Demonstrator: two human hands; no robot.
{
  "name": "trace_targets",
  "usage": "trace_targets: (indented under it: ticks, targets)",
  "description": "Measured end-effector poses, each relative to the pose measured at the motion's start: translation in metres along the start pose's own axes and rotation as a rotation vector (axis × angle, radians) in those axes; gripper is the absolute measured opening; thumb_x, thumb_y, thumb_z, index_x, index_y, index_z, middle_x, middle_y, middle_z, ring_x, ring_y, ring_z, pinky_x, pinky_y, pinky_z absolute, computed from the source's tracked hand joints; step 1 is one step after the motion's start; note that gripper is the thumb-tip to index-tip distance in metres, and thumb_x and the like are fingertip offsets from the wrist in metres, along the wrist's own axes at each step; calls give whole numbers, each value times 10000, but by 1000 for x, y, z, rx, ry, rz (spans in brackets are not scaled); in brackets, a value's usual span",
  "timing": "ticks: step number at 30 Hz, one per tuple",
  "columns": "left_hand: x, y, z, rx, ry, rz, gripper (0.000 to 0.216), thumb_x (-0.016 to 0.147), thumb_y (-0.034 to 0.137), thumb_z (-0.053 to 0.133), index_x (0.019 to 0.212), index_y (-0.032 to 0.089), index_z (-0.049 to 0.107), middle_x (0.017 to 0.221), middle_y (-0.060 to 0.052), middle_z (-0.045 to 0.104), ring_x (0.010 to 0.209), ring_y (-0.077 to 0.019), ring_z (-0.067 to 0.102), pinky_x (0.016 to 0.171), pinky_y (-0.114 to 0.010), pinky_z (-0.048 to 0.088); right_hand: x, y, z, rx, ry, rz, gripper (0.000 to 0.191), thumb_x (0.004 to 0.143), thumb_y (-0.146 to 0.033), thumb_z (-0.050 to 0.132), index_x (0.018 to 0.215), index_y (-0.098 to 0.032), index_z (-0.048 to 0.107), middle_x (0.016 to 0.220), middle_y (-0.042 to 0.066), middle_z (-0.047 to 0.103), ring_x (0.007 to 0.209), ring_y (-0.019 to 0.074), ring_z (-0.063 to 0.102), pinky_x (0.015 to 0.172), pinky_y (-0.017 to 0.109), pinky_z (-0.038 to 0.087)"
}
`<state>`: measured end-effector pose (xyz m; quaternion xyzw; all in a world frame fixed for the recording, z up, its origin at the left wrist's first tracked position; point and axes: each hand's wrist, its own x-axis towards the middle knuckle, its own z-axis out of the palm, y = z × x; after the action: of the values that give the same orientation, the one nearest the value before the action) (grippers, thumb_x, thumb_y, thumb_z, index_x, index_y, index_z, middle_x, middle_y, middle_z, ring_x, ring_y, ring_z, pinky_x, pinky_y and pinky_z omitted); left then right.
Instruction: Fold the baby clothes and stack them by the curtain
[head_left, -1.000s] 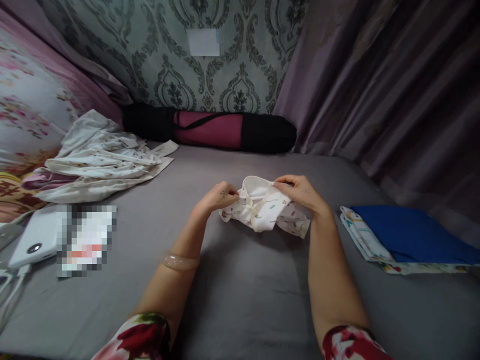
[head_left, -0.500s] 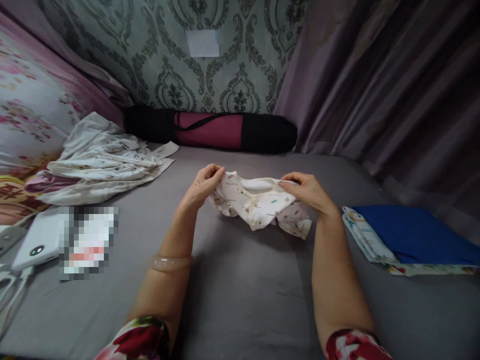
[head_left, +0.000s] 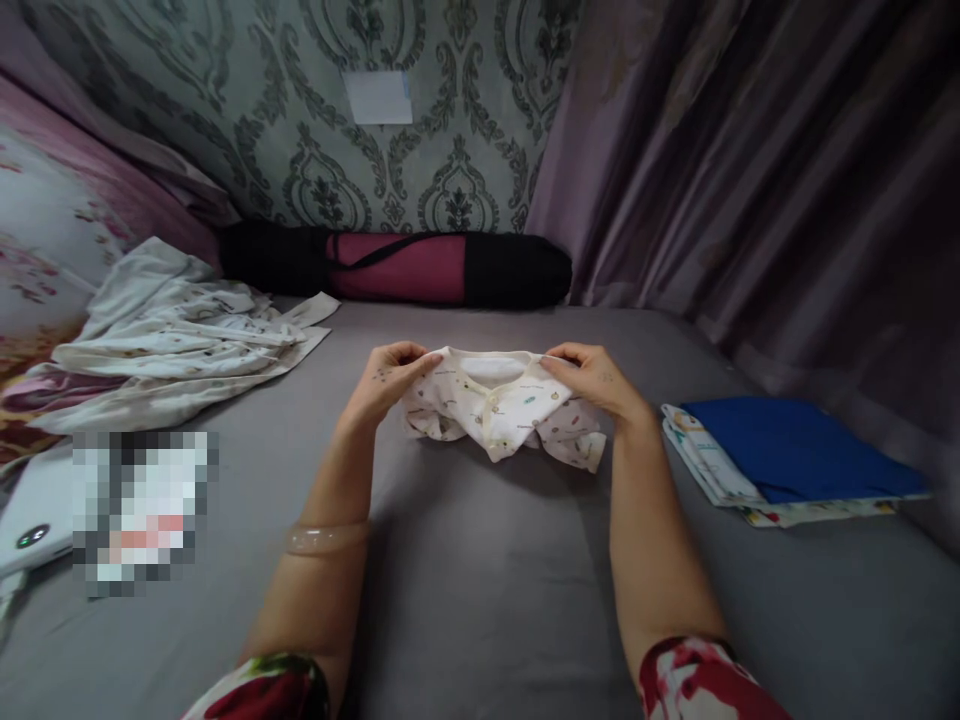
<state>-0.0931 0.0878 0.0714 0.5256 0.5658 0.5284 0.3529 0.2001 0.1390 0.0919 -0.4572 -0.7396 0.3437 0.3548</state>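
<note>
A small white baby garment with little coloured prints hangs between my two hands just above the grey bed sheet. My left hand pinches its left shoulder, fingers closed on the cloth. My right hand pinches the right shoulder the same way. The neckline is stretched flat between them and the lower part droops, crumpled, toward the sheet.
A heap of white clothes lies at the left. A folded stack topped with blue cloth sits at the right. A pink and black roll lies along the wall. A white power bank is at the left edge; curtains hang at the right.
My hands have drawn apart, spreading the garment's neckline wide from a bunched state. The camera view has shifted slightly right and down.
</note>
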Motion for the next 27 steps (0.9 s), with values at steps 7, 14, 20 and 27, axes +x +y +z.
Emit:
trace_targets:
  ticks: [7,14,20,27]
  targets:
    - [3,-9,4,-1,20,33,426,683,548,722,787,135,730,657,-15,638,581,-112,508,513,-207,355,8,7,8,-230,115,-133,380,833,-506,540,728,-186,716,762,38,646,750,178,573,706,278,431]
    - [4,8,5,-40,111,141,401,731,520,661,809,130,715,650,0,623,584,-102,491,515,-201,354,13,-5,13,-203,155,-210,336,872,-404,490,925,-179,735,921,52,726,852,214,620,778,299,431]
    - [1,57,-38,147,101,316,364,710,490,699,793,138,741,628,7,609,586,-96,485,515,-204,336,11,-49,-12,-307,93,-259,420,881,-492,484,778,-160,720,671,11,626,656,165,540,594,262,364]
    - [-36,141,-86,231,54,445,288,713,443,744,823,177,727,652,3,595,593,-103,508,516,-208,360,-18,-121,-48,-140,18,-272,441,838,-617,557,901,-214,725,766,33,667,671,176,560,552,271,392]
